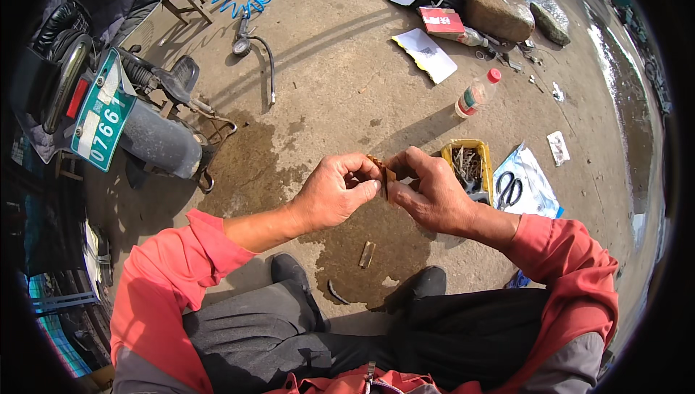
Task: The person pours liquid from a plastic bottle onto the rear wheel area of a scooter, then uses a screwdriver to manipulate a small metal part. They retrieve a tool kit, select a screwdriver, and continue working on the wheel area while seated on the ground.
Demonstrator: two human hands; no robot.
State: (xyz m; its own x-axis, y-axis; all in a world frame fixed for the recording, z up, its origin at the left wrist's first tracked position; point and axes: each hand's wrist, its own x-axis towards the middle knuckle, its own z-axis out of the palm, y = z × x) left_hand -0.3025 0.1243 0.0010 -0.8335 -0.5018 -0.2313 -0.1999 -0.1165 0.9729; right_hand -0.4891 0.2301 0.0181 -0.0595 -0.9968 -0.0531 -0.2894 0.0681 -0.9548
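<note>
Piece (386, 175), small, brown, between left hand (337, 190) and right hand (435, 193), over wet patch (398, 253) | left: fingers curled, thumb and fingertips pinching it | right: fingers bent in, thumb and forefinger pinching its other side | handling: probably best with close grips and light, even pressure

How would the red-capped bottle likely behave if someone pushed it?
Standing tall and narrow, the red-capped bottle would probably tip easily. Its round body could then roll. Its clear wall looks like plastic, so it may dent if squeezed.
</note>
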